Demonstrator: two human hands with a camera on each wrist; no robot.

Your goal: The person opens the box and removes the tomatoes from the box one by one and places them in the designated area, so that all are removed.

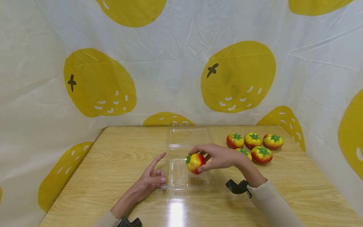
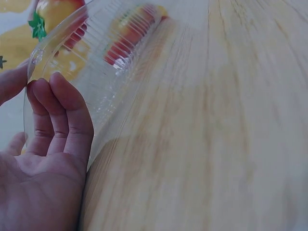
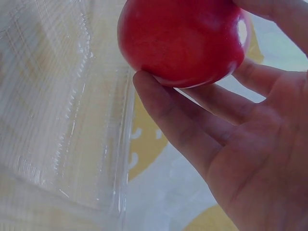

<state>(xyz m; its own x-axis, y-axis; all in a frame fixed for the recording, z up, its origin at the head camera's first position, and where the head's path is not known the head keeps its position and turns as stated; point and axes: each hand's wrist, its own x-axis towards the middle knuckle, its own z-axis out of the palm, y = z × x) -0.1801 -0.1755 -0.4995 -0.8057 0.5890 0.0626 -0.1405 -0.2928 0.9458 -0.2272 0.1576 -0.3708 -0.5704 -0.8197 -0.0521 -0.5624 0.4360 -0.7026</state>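
The right hand [image 1: 219, 157] grips a tomato [image 1: 195, 163] between thumb and curled fingers, holding it in the air just above the near half of the open clear tray [image 1: 181, 183]. In the head view the stem points left, toward the other hand, so the fruit lies on its side in the grasp, its red underside toward the palm; the right wrist view shows that glossy red side [image 3: 185, 41] resting on the fingers [image 3: 168, 115], with the ribbed plastic below and to the left. The tray's floor lies straight down from the fruit, nothing between them.

The left hand [image 1: 151, 179] rests on the table [image 1: 119, 148] at the tray's near-left corner. Three fingers are curled with their tips against the plastic rim [image 2: 36, 57], as the left wrist view shows, while the forefinger points up and away, clear of it. I judge this a light steadying touch; whether it pinches the rim, I cannot tell.

The tray's hinged lid [image 1: 188, 137] lies flat toward the far edge. Five more tomatoes [image 1: 253, 145] sit in a cluster near the far-right corner, well apart from the left hand and just behind the right wrist, so the right hand is the nearer one to them.
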